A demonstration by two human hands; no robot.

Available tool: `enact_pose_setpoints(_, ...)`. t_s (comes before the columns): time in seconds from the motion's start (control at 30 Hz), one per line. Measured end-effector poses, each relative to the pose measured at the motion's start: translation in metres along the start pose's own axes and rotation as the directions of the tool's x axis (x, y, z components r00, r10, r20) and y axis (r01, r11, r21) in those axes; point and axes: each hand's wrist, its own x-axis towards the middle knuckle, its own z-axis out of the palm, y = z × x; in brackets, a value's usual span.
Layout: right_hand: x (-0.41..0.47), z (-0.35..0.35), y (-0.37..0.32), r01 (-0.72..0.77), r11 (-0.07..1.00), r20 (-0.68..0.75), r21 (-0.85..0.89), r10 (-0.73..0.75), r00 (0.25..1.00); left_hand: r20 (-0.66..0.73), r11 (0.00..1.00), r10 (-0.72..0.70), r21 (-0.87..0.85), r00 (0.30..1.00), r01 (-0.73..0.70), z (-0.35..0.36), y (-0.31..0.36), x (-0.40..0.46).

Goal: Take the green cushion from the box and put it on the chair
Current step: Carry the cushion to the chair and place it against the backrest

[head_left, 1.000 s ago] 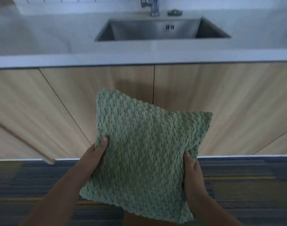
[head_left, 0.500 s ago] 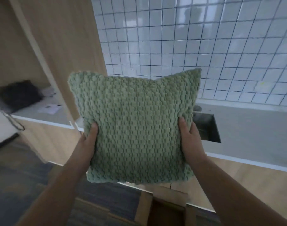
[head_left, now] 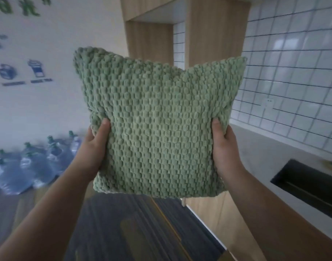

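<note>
Cushion (head_left: 157, 125) gripped by left hand (head_left: 94, 147), right hand (head_left: 224, 147), view swung leftward, bottles (head_left: 29, 162) appearing.

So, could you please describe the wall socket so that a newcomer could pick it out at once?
Start at the white tiled wall on the right, above the grey counter. Just right of the green cushion, low on the tiles, sits the socket. It is the only small white plate with dark slots among plain glossy tiles.

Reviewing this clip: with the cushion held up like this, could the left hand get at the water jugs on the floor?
Probably not as things stand: the left hand is gripping the green cushion together with the right hand, and the water jugs lie well beyond and below it.
</note>
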Motion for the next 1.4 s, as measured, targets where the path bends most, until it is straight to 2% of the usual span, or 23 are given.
enact_pose_setpoints(0.13,0.003,0.107,-0.008,0.023,0.998,0.170,0.059,-0.032,0.985,-0.205,0.999,-0.009,0.035,0.979,0.016,-0.104,0.001,0.004)
enact_pose_setpoints(0.27,0.000,0.217,-0.011,0.027,0.992,0.311,0.126,-0.065,0.948,-0.372,0.997,0.023,0.082,0.928,0.008,-0.199,0.001,0.006)
enact_pose_setpoints(0.5,-0.019,0.405,-0.015,-0.016,0.975,0.516,0.220,-0.102,0.851,-0.636,0.983,0.099,0.182,0.765,0.024,-0.336,-0.005,0.014)
enact_pose_setpoints(0.67,-0.036,0.516,-0.016,-0.133,0.948,0.672,0.290,-0.103,0.733,-0.740,0.977,0.090,0.194,0.667,0.084,-0.401,-0.005,0.015)
enact_pose_setpoints(0.87,-0.053,0.613,0.007,-0.147,0.949,0.775,0.278,-0.132,0.618,-0.836,0.974,0.094,0.190,0.540,0.124,-0.438,-0.026,0.015)
enact_pose_setpoints(1.0,-0.051,0.676,0.032,-0.183,0.945,0.836,0.270,-0.136,0.531,-0.906,0.969,0.093,0.177,0.412,0.172,-0.448,-0.052,0.031)
enact_pose_setpoints(1.1,-0.038,0.723,0.049,-0.190,0.938,0.876,0.290,-0.180,0.447,-0.949,0.963,0.118,0.181,0.293,0.200,-0.451,-0.076,0.052)
enact_pose_setpoints(1.27,-0.014,0.798,0.062,-0.194,0.939,0.935,0.285,-0.228,0.272,-0.978,0.968,0.143,0.169,0.150,0.184,-0.448,-0.108,0.091)
enact_pose_setpoints(1.4,-0.012,0.855,0.065,-0.194,0.930,0.946,0.312,-0.284,0.157,-0.975,0.947,0.219,0.220,0.029,0.234,-0.451,-0.128,0.110)
